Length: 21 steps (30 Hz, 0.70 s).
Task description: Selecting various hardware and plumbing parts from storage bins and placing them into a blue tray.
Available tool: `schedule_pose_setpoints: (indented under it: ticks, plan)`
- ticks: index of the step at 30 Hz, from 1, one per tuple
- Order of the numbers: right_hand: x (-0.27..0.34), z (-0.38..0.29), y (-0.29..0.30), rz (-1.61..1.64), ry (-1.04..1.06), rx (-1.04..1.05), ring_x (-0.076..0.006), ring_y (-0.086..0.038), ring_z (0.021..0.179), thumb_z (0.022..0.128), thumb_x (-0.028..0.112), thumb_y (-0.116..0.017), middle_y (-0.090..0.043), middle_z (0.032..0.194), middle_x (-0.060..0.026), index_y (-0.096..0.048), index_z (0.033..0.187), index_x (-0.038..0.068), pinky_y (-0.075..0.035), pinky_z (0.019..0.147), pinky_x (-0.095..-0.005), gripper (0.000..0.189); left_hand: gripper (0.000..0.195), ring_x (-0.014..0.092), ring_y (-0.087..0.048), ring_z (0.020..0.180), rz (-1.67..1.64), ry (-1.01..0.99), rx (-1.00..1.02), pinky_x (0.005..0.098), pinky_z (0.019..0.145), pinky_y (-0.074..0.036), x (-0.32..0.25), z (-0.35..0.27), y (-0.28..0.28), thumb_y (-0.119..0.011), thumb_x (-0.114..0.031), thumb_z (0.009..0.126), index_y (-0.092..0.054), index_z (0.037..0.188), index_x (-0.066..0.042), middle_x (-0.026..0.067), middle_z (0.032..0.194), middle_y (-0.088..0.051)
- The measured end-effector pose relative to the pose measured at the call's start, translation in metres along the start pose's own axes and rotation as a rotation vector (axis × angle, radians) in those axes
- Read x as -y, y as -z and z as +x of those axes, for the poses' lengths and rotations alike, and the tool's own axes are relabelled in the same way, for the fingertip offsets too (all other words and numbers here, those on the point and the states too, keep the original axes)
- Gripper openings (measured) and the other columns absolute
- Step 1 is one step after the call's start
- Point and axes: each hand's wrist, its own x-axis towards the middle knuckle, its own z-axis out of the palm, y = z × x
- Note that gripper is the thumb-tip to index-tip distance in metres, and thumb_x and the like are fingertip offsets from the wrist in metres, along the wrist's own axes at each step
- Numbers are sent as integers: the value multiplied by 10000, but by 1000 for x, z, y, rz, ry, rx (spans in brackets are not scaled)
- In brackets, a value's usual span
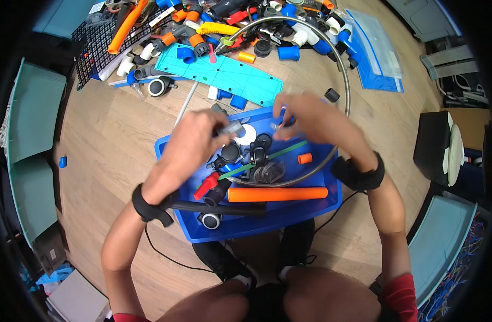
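Note:
My left hand (199,143) grips a grey plastic piece (232,129) above the far left part of a blue plastic tray (314,207). Over the tray's far right part, my right hand (300,118) pinches a small object (276,126), blurred and partly hidden by the fingers. In the tray lie an orange pipe (278,195), a short orange tube (305,158), a black pipe (229,209), a valve with a red handle (206,186), casters (210,220), a green strip (284,150) and a white disc (247,135). A braided metal hose (345,80) loops across the tray's right side.
Beyond the tray lies a perforated turquoise panel (229,78), with a heap of pipe fittings (288,52) behind it. A blue plastic folder (378,82) is at the far right. Grey-green bins (36,116) line the left, and a black box (431,145) stands right.

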Motion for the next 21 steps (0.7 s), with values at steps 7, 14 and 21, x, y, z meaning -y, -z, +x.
schedule_pose_setpoints:
  ticks: [7, 14, 21]
  plan:
    - [-3, -15, -62, -127, 27, 198, -394, -679, 926, 769, 236, -860, -694, 906, -202, -612, 1022, 34, -531, 785, -461, 408, 290, 401, -685, 844, 27, -14, 190, 454, 734, -549, -32, -29, -35, -796, -209, 861, -726, 1041, 8, 189, 921, -712]
    - [-9, -13, -39, -93, -3, 239, -409, -688, 1001, 773, 215, -849, -717, 1048, -193, -625, 1073, 31, -556, 817, -487, 417, 335, 382, -698, 853, -6, 19, 155, 423, 743, -549, -17, -30, -29, -812, -297, 863, -752, 1005, 0, 185, 962, -725]
    - [-96, 21, 19, -360, -157, -382, -401, -701, 981, 889, 66, -627, -709, 955, -243, -651, 1015, 5, -548, 815, -511, 142, 400, 420, -720, 906, 239, 281, -118, 486, 764, -572, 63, 33, -13, -796, -360, 872, -747, 1001, 16, 270, 901, -725]
